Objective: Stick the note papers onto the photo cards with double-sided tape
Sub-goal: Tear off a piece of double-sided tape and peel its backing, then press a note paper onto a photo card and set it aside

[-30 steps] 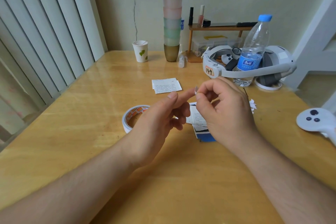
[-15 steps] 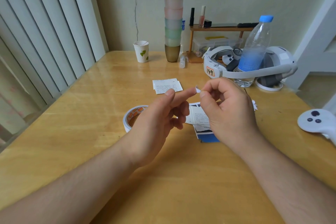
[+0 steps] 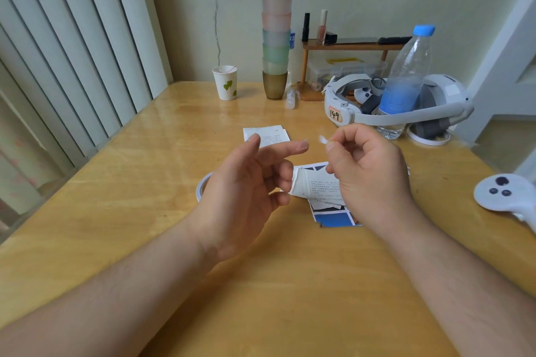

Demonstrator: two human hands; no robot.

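Observation:
My right hand (image 3: 368, 174) pinches a tiny white scrap of tape backing (image 3: 322, 140) between thumb and forefinger, above the table. My left hand (image 3: 246, 191) hovers beside it with index finger extended and other fingers loosely curled, holding nothing. Under the hands lies a note paper (image 3: 314, 184) with printed text on top of a blue-and-white photo card (image 3: 333, 217). The tape roll (image 3: 203, 185) sits behind my left hand, mostly hidden. More note papers (image 3: 265, 135) lie farther back at the table's centre.
A VR headset (image 3: 406, 107) and a water bottle (image 3: 406, 81) stand at the back right, a white controller (image 3: 504, 194) at the right edge. A paper cup (image 3: 225, 86), a tall stack of cups (image 3: 275, 38) and a small wooden shelf (image 3: 348, 46) line the back wall.
My hands have moved apart: the right hand pulled the small white scrap away from my left index fingertip, which it touched before.

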